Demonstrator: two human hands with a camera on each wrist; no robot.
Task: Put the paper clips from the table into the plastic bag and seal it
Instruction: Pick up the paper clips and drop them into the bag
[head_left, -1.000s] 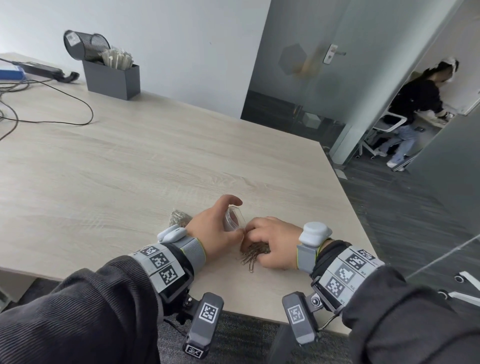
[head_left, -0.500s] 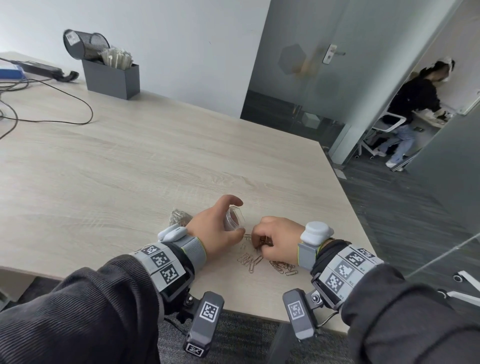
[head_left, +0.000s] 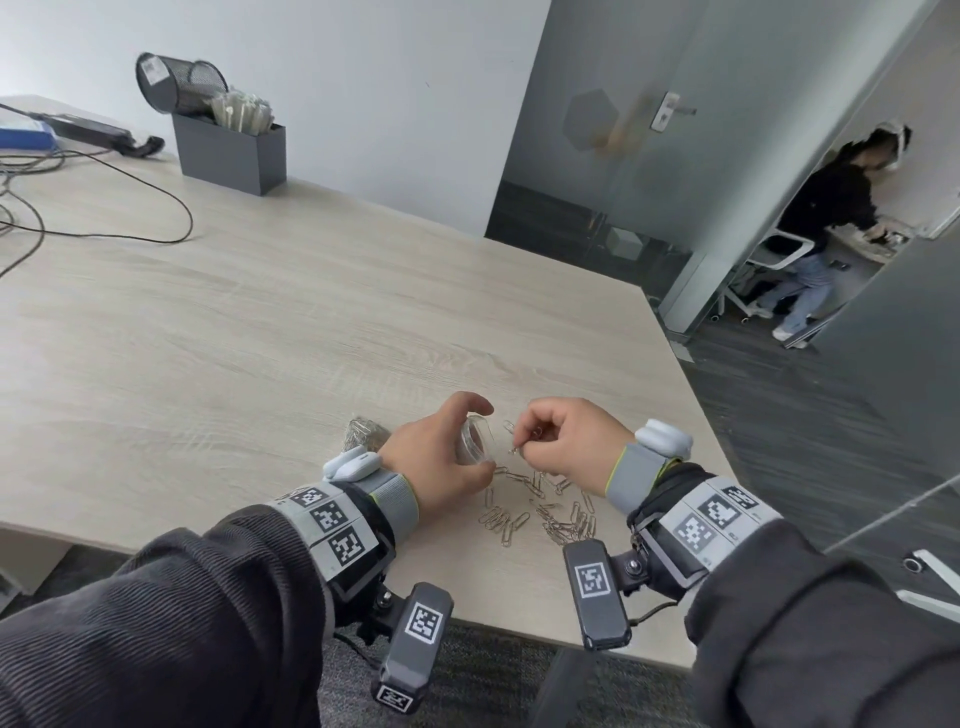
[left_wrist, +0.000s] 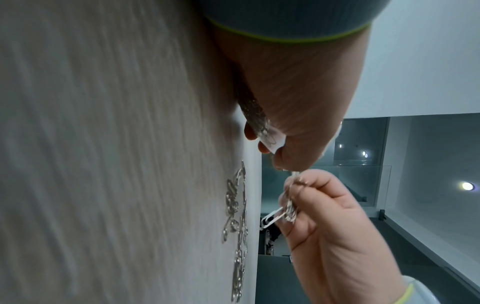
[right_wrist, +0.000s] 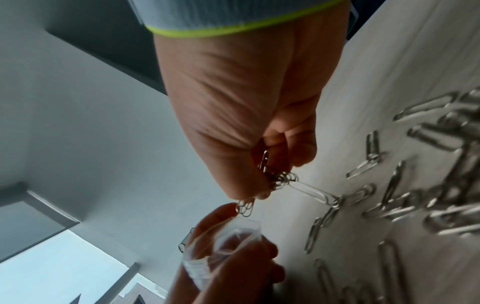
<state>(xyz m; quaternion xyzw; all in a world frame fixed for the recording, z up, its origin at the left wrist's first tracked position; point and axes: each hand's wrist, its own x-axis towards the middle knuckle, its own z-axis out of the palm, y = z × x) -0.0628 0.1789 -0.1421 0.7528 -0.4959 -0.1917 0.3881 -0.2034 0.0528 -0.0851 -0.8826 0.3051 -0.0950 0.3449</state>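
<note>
My left hand (head_left: 457, 447) grips a small clear plastic bag (head_left: 475, 436) with its mouth held open toward the right; the bag's lower part, holding clips, shows behind the wrist (head_left: 363, 434). My right hand (head_left: 540, 441) pinches a bunch of silver paper clips (head_left: 511, 439) just beside the bag's mouth, above the table. In the right wrist view the held clips (right_wrist: 280, 181) dangle right above the bag opening (right_wrist: 233, 240). Several loose paper clips (head_left: 550, 512) lie scattered on the table under and between the wrists. The left wrist view shows the right hand (left_wrist: 298, 197) with clips and the loose clips (left_wrist: 236, 216).
The wooden table (head_left: 234, 338) ends close to my body and at the right. A grey box (head_left: 231, 156) with a mesh cup stands at the far back left, with cables (head_left: 104, 208) beside it. A person (head_left: 831, 218) sits beyond a glass door.
My right hand rose off the pile with a pinch of clips and moved up to the bag's mouth, uncovering the scattered clips. The left hand and bag stayed put.
</note>
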